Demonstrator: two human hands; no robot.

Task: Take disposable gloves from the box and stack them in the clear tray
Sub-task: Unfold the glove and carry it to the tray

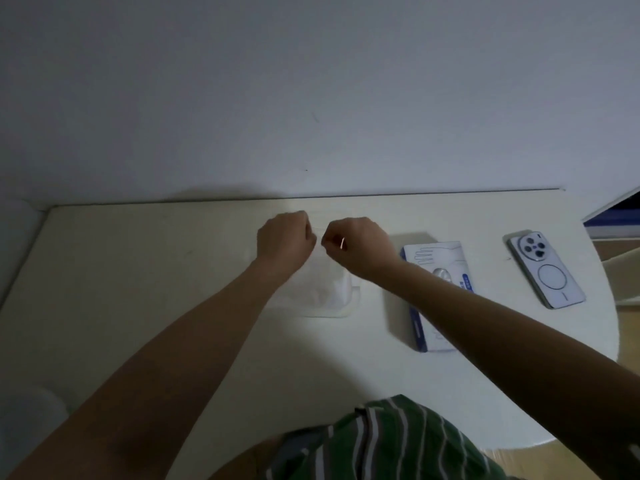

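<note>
A thin clear glove hangs spread between my two hands over the clear tray in the middle of the white table. My left hand has its fingers curled and pinches the glove's upper left edge. My right hand is curled too and pinches the upper right edge. The glove's lower part drapes into the tray, whose front right rim shows below it. The white and blue glove box lies flat to the right of the tray, partly hidden by my right forearm.
A white phone lies face down at the table's right end near the rounded edge. A wall runs along the table's far side. Bare tabletop stretches left of the tray. My striped green shirt shows at the bottom.
</note>
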